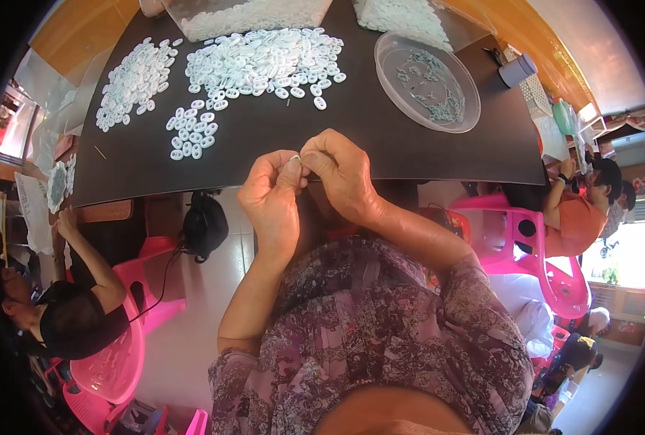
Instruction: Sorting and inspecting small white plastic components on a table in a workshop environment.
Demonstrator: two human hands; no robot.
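My left hand is closed in a pinch in front of the dark table's near edge, thumb against fingers. A sliver of a small white piece shows at its fingertips, mostly covered. My right hand is pinched too, its fingertips meeting the left ones at that piece; what lies between its own fingers is hidden. Beyond them, a small group of white oval pieces with two holes lies flat on the table. A large heap of the same ovals is spread behind it, and another pile is at left.
A round clear dish holding small grey-green parts stands at right on the dark table. Clear bins of white pieces line the back. A grey cylinder stands far right. People sit on pink chairs at both sides.
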